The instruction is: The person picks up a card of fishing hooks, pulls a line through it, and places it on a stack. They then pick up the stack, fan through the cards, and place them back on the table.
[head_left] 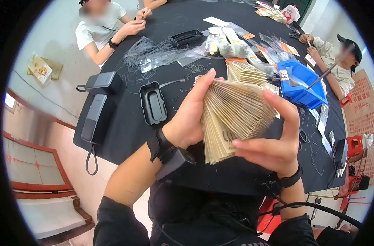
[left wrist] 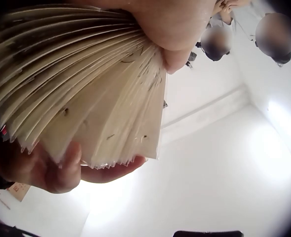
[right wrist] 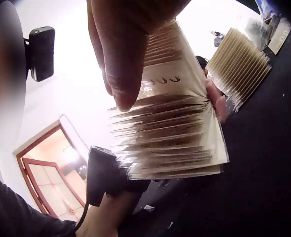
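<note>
My left hand (head_left: pixel 186 118) grips a thick stack of small clear plastic packets (head_left: pixel 238 108) with cream cards inside. Its thumb lies along the top end, and the packets fan out towards the right. My right hand (head_left: pixel 282 143) holds the fanned free edges between bent fingers and thumb. In the right wrist view the thumb (right wrist: pixel 123 74) lies over the stack where it parts, and small dark hooks (right wrist: pixel 167 80) show on one card. In the left wrist view the right hand's fingers (left wrist: pixel 68 173) reach the lower edges of the packets.
Beyond the stack stand another row of packets (head_left: pixel 246 74) and a blue bin (head_left: pixel 303 84). An empty black tray (head_left: pixel 153 103), two grey power banks (head_left: pixel 95 117) and tangled clear line (head_left: pixel 148 53) lie on the black-covered table (head_left: pixel 174 153). Other people sit around it.
</note>
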The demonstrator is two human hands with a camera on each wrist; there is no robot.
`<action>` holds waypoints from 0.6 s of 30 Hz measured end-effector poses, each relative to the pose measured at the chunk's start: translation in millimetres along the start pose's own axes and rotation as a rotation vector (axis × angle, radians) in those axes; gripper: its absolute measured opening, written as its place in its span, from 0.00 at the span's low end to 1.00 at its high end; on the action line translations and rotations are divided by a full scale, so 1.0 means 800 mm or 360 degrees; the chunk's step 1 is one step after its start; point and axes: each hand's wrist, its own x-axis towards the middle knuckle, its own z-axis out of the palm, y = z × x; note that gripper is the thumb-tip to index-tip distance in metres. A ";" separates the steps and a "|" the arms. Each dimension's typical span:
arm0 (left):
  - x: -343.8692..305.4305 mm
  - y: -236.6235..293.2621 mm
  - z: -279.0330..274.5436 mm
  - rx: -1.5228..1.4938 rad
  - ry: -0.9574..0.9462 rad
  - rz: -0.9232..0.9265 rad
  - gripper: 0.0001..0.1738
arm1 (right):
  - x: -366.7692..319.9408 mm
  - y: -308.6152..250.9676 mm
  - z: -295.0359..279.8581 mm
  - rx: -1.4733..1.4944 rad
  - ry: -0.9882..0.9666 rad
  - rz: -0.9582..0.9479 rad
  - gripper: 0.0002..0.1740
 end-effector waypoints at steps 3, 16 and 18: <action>0.000 0.001 0.000 0.0017 -0.0023 0.0026 0.30 | -0.001 0.002 0.003 0.0026 0.0035 0.0008 0.19; 0.002 0.000 -0.003 0.0006 0.0086 0.0072 0.29 | 0.001 -0.005 0.000 0.0102 -0.0053 0.0090 0.15; 0.002 0.001 0.000 -0.0011 0.0143 0.0064 0.29 | 0.002 -0.005 -0.002 0.0111 -0.0049 0.0078 0.15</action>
